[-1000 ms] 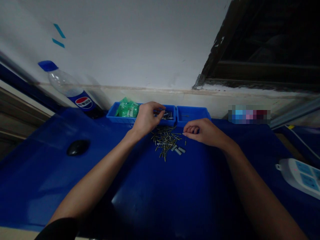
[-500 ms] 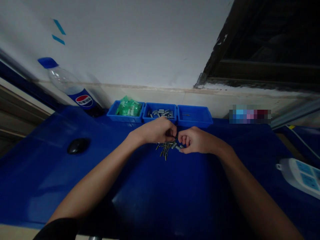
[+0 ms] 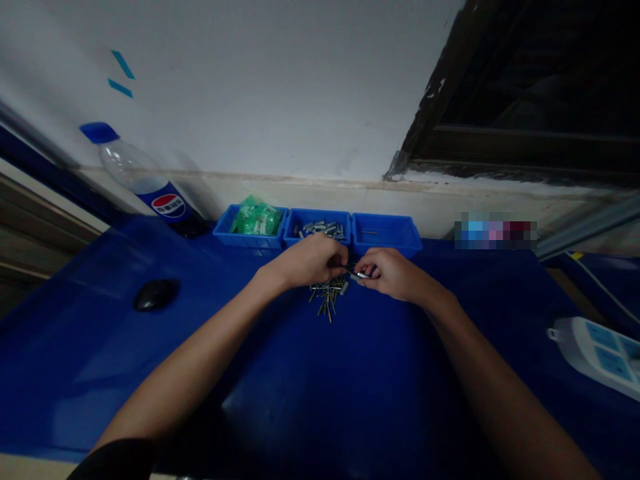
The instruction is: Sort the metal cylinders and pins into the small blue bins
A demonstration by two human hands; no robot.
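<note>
1. Head view: my left hand (image 3: 313,260) is curled closed, knuckles up, and its fingertips meet those of the right hand (image 3: 395,272). The right hand pinches a small metal sleeve (image 3: 361,275). What the left hand nips is too small to tell.
2. Both forearms angle inward across the desk (image 3: 300,400), and the hands hover just above the pin pile (image 3: 329,295).
3. The blue bins (image 3: 385,245) stand just beyond the knuckles. The mouse (image 3: 156,294), bottle (image 3: 145,180) and power strip (image 3: 597,353) sit well apart from them.
</note>
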